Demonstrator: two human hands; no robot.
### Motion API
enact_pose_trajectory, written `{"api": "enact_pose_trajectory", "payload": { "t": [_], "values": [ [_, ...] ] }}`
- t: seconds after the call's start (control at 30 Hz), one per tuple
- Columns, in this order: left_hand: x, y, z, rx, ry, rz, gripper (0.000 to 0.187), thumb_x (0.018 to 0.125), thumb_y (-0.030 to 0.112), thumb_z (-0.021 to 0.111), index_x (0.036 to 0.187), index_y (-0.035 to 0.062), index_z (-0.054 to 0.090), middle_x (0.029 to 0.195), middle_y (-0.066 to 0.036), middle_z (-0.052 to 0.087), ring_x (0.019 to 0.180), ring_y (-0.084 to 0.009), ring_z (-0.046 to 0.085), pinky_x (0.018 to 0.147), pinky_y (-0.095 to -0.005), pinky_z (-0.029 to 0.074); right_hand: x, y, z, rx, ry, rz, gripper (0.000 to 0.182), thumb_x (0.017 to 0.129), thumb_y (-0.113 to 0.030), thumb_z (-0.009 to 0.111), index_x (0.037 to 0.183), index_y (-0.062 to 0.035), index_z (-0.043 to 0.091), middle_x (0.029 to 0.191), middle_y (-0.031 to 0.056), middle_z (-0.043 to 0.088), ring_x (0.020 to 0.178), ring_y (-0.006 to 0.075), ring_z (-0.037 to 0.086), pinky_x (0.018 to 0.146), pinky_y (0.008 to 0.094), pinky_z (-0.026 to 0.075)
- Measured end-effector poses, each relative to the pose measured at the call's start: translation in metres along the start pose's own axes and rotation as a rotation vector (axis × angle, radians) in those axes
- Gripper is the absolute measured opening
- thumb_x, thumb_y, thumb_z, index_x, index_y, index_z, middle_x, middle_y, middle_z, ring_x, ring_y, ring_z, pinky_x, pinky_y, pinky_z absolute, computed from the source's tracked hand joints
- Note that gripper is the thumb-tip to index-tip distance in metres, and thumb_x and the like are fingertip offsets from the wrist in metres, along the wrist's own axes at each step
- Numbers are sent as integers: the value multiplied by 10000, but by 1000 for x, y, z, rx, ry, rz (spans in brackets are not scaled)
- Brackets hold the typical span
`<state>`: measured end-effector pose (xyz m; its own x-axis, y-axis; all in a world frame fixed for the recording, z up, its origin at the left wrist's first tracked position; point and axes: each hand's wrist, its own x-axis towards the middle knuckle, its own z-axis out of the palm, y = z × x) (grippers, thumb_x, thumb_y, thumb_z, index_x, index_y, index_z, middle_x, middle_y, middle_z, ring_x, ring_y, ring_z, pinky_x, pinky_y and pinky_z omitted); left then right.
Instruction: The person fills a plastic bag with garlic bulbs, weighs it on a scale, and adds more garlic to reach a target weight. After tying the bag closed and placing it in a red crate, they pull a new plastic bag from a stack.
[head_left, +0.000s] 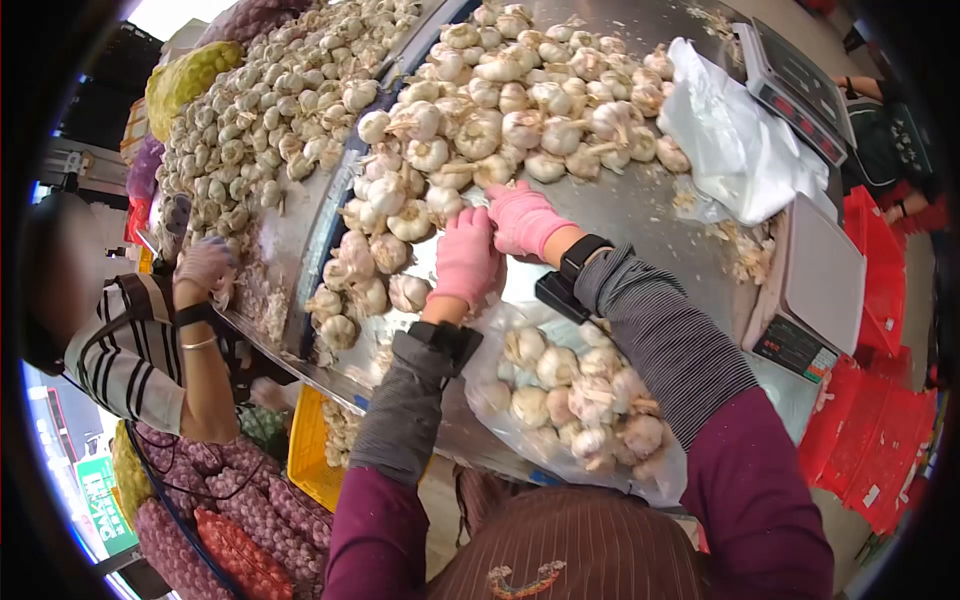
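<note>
Both hands wear pink gloves and are close together at the near edge of a heap of garlic bulbs (480, 130) on the metal table. My left hand (465, 257) has its fingers curled and pressed together beside the bulbs. Just right of it, my right hand (525, 218) reaches its bent fingers to the heap's edge, close to the left fingertips. Whatever lies within either hand is hidden by the gloves. Below them, between my forearms, a clear plastic bag (580, 395) filled with garlic bulbs lies at the table's front edge.
White plastic bags (735, 140) lie right of the heap, by a scale (790, 85); a second scale (815, 280) stands nearer. Red crates (870, 440) are at right. Across a blue-edged divider (335, 200), a person (150, 340) works at another garlic heap. A yellow crate (310, 450) sits lower left.
</note>
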<state>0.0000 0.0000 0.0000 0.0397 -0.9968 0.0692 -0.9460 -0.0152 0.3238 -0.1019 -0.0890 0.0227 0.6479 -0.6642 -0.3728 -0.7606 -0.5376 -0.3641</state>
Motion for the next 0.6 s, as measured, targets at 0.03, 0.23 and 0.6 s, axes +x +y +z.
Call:
{"api": "enact_pose_trajectory", "payload": {
  "t": [0.03, 0.23, 0.6],
  "values": [
    [-9, -5, -7, 6, 27, 36, 504, 705, 178, 680, 1174, 88, 520, 1062, -143, 567, 1019, -356, 533, 846, -436, 475, 3, -1, 1, 8, 48, -7, 505, 702, -152, 671, 1196, -100, 582, 1292, 148, 483, 1191, 375, 461, 1016, 411, 395],
    [-21, -28, -58, -2492, -54, -721, 227, 914, 209, 539, 1087, 64, 525, 952, -99, 580, 788, -219, 590, 624, -321, 527, -28, -21, -33, 1582, -347, 57, 278, 855, -266, 602, 1003, -30, 605, 807, 83, 619, 627, 158, 614, 465, 245, 472],
    [-104, 112, -89, -1632, -358, -139, 211, 879, 82, 570, 1066, 3, 512, 937, -101, 602, 830, -156, 616, 661, -258, 504, -234, -1, -54, 1297, 89, -119, 291, 904, -317, 550, 922, -29, 591, 758, 66, 602, 596, 160, 580, 470, 277, 440]
  ]
}}
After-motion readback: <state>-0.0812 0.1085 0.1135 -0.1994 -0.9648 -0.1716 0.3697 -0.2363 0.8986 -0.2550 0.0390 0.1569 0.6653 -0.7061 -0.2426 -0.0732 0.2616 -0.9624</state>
